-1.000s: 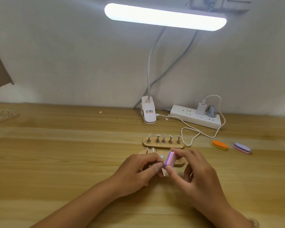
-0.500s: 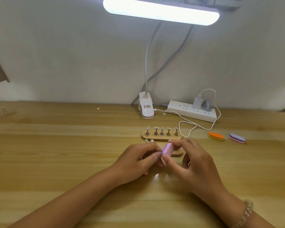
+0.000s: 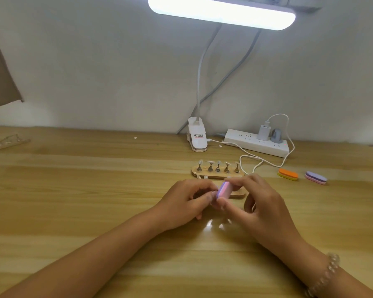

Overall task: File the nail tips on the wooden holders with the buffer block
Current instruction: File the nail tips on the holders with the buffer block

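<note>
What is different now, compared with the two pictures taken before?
Almost nothing. The right hand still grips the buffer block and the left hand stays against it; what it pinches is hidden. The wooden holders, spare blocks and lamp have not moved; only the view shifted.

The only print I can find is a small label (image 3: 198,135) on the white clip (image 3: 198,145) of the lamp standing on my bench (image 3: 95,190). It has dark lines with a red strip below, too blurred to read.
</note>
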